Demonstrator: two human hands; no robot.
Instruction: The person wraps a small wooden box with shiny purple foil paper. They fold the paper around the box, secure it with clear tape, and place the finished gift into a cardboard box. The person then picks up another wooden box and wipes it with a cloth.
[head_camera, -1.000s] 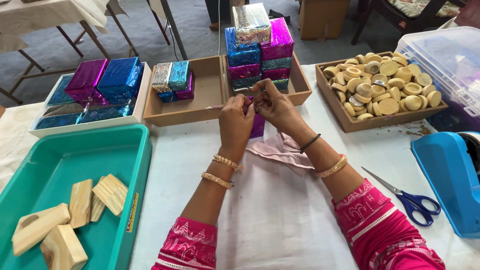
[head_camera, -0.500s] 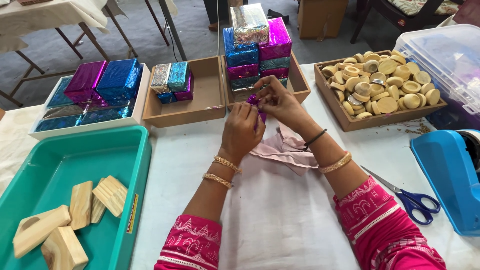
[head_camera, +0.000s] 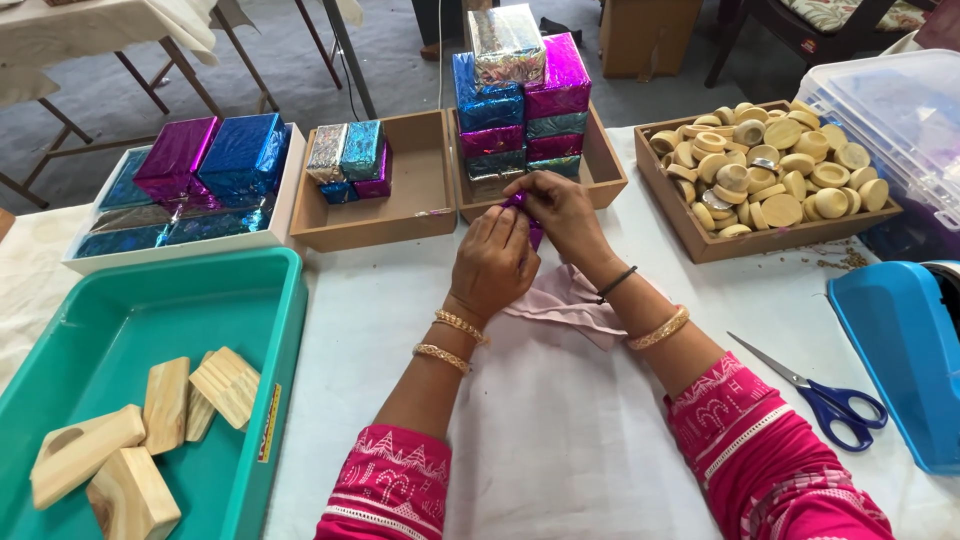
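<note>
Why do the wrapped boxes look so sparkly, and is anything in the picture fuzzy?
In the head view, the foil on the stacked wrapped boxes catches the light and throws back bright glare; the hands are a little soft, with the left hand and right hand closed around a small purple foil piece; shadows on the white table are faint, so the light is even.
</note>
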